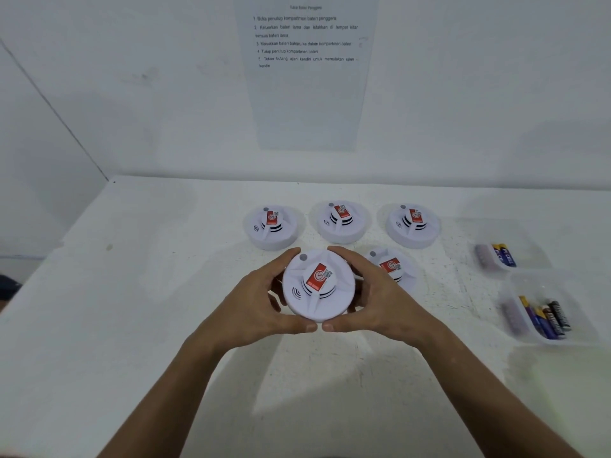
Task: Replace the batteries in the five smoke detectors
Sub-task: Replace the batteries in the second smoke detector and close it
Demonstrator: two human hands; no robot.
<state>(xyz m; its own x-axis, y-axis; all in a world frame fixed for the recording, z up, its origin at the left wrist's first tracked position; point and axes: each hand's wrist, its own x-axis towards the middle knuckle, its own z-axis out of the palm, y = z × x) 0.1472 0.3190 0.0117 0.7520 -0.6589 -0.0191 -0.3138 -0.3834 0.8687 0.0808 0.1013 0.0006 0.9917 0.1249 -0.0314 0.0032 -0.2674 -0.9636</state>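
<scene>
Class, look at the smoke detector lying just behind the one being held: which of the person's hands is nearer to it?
Right. The right hand overlaps that rear detector; the left hand is across the held detector.

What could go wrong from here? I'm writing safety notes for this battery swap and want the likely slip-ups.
1. Both hands, left hand and right hand, grip the front-left smoke detector by its rim; twisting it open could let it slip.
2. The right hand crowds the front-right smoke detector and could nudge it.
3. The far battery tray and near battery tray sit adjacent, so old and new cells might get mixed.
</scene>
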